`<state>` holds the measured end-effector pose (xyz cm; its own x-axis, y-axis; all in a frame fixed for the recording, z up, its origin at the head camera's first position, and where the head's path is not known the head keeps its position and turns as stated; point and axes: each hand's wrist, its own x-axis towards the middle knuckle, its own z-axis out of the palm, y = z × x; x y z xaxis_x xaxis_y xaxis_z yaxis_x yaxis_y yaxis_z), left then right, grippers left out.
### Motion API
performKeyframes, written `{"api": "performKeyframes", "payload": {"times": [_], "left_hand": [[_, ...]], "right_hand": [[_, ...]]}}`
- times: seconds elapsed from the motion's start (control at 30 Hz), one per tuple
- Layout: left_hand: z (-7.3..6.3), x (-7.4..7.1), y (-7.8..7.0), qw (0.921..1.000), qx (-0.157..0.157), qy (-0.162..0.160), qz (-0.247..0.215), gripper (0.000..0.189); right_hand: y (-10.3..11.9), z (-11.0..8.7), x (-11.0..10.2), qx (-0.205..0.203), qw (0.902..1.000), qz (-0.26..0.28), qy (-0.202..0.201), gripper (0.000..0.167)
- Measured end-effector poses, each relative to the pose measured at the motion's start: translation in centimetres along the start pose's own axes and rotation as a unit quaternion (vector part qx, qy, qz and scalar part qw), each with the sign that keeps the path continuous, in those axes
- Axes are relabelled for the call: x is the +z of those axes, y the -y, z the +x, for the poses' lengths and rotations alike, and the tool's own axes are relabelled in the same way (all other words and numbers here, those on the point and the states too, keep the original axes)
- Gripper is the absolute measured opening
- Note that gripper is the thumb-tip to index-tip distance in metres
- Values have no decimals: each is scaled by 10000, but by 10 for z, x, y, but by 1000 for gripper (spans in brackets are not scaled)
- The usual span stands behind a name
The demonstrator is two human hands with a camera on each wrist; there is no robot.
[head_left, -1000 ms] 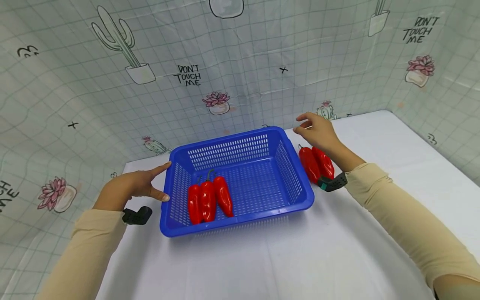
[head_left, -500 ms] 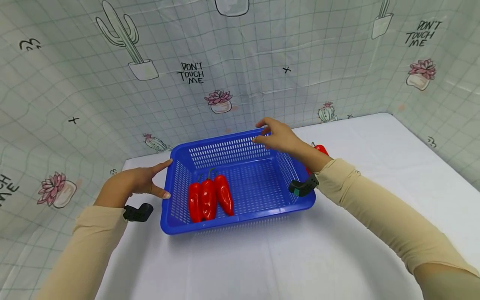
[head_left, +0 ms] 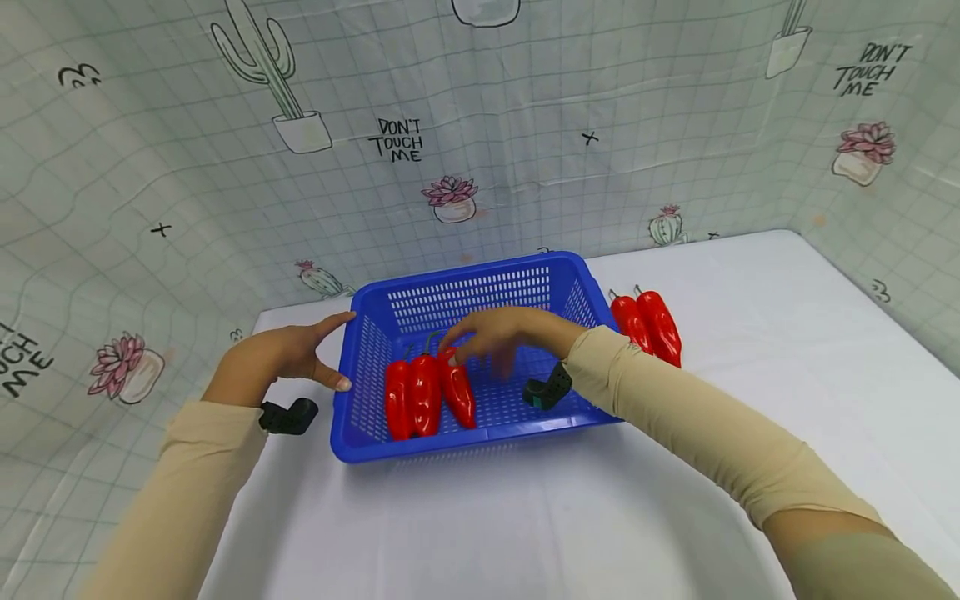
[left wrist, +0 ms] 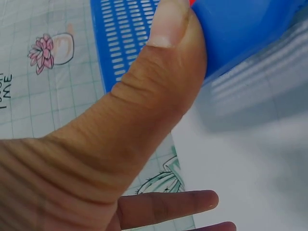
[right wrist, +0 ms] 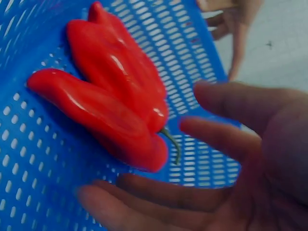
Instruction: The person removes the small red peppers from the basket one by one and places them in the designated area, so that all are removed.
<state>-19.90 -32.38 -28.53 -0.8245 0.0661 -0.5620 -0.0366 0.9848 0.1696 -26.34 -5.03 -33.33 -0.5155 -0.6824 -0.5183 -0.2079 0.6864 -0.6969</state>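
Three glossy red peppers lie side by side in the left half of a blue plastic basket point(head_left: 450, 446). My left hand point(head_left: 281, 358) is at the basket's left rim, thumb and index finger spread along it. In the left wrist view the thumb point(left wrist: 159, 62) rests on the rim while other fingers stretch out straight below. My right hand point(head_left: 495, 329) reaches into the basket, its fingertips right by the stem end of the rightmost pepper point(head_left: 457, 392). Seen from the right wrist, that pepper point(right wrist: 96, 113) lies before the spread fingers, which hold nothing.
Two more red peppers, one nearer the basket point(head_left: 630, 321) and one farther right point(head_left: 660, 325), lie on the white tablecloth point(head_left: 750, 317) to the right. My right forearm crosses the basket's right rim. A patterned curtain point(head_left: 525, 150) hangs behind the table.
My right hand has swung left from above the two outside peppers, over the right rim, and down to the peppers in the basket. The left hand has stayed at the left rim.
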Motion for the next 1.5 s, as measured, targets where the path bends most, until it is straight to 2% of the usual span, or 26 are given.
{"api": "performKeyframes", "payload": {"times": [0.1, 0.23, 0.3, 0.47, 0.53, 0.63, 0.73, 0.87, 0.97, 1.2, 1.5], "left_hand": [[-1, -1, -2, 10000, 54, -54, -4, 116], [-2, -4, -6, 9997, 134, -179, 82, 114], [-3, -4, -7, 9996, 145, -221, 104, 114], [-3, -5, -10, 9995, 186, -247, 89, 112], [-2, -5, -10, 9994, 208, -250, 103, 112], [-2, -6, -9, 9994, 217, -260, 110, 112], [0, -5, -8, 9995, 169, -251, 43, 112], [3, -3, -6, 9997, 109, -231, -37, 112], [4, -2, -5, 9997, 105, -214, -40, 112], [2, -1, -5, 9997, 141, -196, 51, 110], [2, 0, -5, 9997, 92, -199, 119, 109]], "right_hand": [[0, 2, 6, 161, 9984, -75, 530, 45], [-4, 4, 11, 102, 9967, -276, 761, 43], [-6, 6, 12, -45, 9973, -386, 624, 39], [-12, 8, 11, -436, 9947, -885, -284, 16], [-13, 6, 8, -494, 9917, -1046, -564, 13], [-10, 0, 5, -481, 9901, -1035, -816, 24], [-9, -8, 1, -411, 9899, -862, -1048, 44], [-11, -17, -7, -538, 9872, -557, -1394, 63], [-14, -23, -14, -694, 9847, -240, -1578, 68], [-23, -37, -31, -797, 9799, 605, -1726, 81], [-33, -47, -41, -881, 9718, 1045, -1923, 83]]}}
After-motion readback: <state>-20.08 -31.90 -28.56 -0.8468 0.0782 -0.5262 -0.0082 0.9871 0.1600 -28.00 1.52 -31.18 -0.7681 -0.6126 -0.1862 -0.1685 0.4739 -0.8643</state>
